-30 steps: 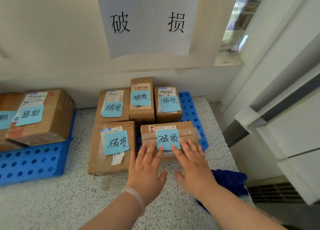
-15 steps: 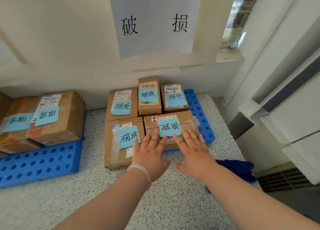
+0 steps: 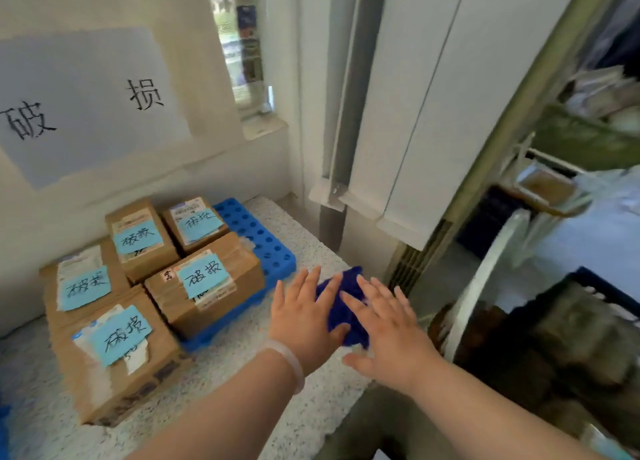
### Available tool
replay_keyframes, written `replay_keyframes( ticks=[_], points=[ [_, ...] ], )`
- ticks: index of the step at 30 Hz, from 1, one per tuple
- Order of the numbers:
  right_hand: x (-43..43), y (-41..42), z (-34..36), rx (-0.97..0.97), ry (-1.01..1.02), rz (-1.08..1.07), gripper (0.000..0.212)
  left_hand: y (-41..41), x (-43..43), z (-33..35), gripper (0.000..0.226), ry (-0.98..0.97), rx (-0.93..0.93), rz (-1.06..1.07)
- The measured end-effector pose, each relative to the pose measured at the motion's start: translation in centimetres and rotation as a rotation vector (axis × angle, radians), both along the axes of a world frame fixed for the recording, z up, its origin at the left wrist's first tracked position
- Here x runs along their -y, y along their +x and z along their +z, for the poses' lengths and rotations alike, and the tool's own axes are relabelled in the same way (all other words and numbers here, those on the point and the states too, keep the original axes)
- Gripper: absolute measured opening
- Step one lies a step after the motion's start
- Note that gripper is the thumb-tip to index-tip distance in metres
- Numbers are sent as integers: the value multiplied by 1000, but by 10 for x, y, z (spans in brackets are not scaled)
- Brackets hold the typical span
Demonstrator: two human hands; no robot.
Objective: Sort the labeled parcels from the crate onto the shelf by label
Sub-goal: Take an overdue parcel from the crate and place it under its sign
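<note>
Several brown cardboard parcels with light-blue handwritten labels sit grouped on the speckled shelf (image 3: pixel 242 383), under a white paper sign (image 3: pixel 86 106). The nearest-right parcel (image 3: pixel 207 286) lies on a blue perforated tray (image 3: pixel 263 245). My left hand (image 3: pixel 304 317) and my right hand (image 3: pixel 384 331) hover side by side to the right of that parcel, fingers spread and straight, holding nothing. Both are over a dark blue cloth (image 3: pixel 343 307) at the shelf's right edge.
A white wall panel with a grey strip (image 3: pixel 349 113) rises to the right of the shelf. Further right a metal rack (image 3: pixel 519 113) holds bags and boxes, with a dark crate (image 3: pixel 571 321) low down. A window ledge (image 3: pixel 263 127) is behind.
Both hands have come off the front-right parcel and moved right, over the blue cloth. My view has swung right, bringing the rack and crate into sight.
</note>
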State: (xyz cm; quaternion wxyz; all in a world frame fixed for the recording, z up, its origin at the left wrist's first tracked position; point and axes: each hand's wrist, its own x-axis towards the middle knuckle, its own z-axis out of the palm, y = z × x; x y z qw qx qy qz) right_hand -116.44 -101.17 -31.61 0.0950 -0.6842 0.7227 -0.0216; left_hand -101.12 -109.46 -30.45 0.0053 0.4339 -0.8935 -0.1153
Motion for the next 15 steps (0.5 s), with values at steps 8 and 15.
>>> replay_keyframes(
  ticks=[8, 15],
  points=[
    [-108, -80, 9, 17, -35, -289, 86, -117, -68, 11, 79, -30, -39, -342],
    [-212, -162, 6, 79, 1, -509, 87, -227, -149, 9, 81, -19, -30, -535]
  ],
)
